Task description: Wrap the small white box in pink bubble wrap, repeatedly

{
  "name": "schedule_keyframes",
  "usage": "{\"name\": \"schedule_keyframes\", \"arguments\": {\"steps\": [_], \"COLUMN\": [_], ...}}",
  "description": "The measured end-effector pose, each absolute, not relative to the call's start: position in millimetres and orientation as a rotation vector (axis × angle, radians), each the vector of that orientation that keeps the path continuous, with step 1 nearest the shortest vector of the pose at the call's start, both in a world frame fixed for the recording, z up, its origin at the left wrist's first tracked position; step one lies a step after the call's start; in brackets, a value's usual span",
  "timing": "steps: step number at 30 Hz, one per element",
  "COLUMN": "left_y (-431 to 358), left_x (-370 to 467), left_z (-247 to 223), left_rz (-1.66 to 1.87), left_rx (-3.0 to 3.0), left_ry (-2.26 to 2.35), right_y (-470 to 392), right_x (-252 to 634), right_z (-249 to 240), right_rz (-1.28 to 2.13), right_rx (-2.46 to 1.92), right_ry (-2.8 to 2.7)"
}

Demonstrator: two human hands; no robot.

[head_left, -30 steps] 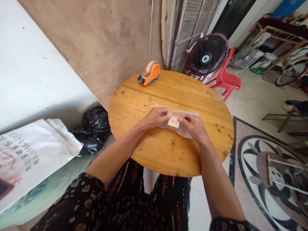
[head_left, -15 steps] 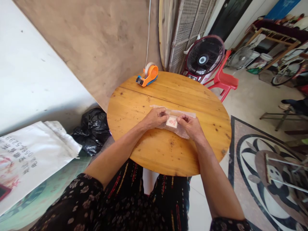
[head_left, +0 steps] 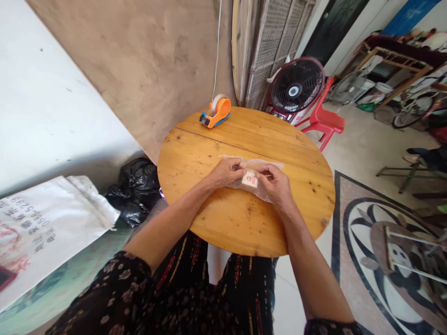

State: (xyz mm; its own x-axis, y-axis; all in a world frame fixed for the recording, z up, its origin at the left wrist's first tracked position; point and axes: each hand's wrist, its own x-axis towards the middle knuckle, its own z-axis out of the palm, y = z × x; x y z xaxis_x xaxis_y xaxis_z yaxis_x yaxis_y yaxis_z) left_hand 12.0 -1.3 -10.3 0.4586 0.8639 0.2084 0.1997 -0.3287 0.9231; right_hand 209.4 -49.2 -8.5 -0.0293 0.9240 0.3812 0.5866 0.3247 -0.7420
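Observation:
A small white box (head_left: 250,178) with red print lies on a clear sheet that looks like bubble wrap (head_left: 262,193), near the middle of the round wooden table (head_left: 223,218). My left hand (head_left: 228,172) is closed at the box's left side, thumb and fingertips at its upper corner. From the right, my right hand (head_left: 275,182) pinches the opposite edge with thumb and index finger. Both hands rest over the wrap and cover parts of it. Whether the fingertips also grip the wrap cannot be made out.
An orange and blue tape dispenser (head_left: 217,112) stands at the table's far left edge. Behind the table are a dark red fan (head_left: 297,84) and a red chair (head_left: 324,116). Black plastic bags (head_left: 134,188) and a white printed sack (head_left: 52,228) lie at the left.
My right hand has shifted slightly inward, its thumb and index finger closer over the box's right edge. My left hand stays nearly still. The camera view has tilted a little.

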Motion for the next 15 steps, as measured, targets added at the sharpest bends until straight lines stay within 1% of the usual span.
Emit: {"name": "schedule_keyframes", "arguments": {"steps": [4, 8, 11, 15], "left_y": [-1, -4, -6, -6], "left_x": [13, 14, 14, 13], "left_z": [-12, -7, -3, 0], "left_rz": [0.921, 0.897, 0.898, 0.913], "left_rx": [1.788, 1.684, 1.705, 1.793], "left_ry": [0.919, 0.877, 0.901, 0.928], "right_y": [-53, -56, -59, -63], "right_x": [207, 204, 201, 198], "right_z": [-8, -5, -2, 0], "right_rz": [0.182, -0.008, -0.115, -0.170], "right_rx": [-1.340, -1.296, -1.296, -1.342], "right_ry": [-1.909, -2.025, -2.128, -2.136]}}
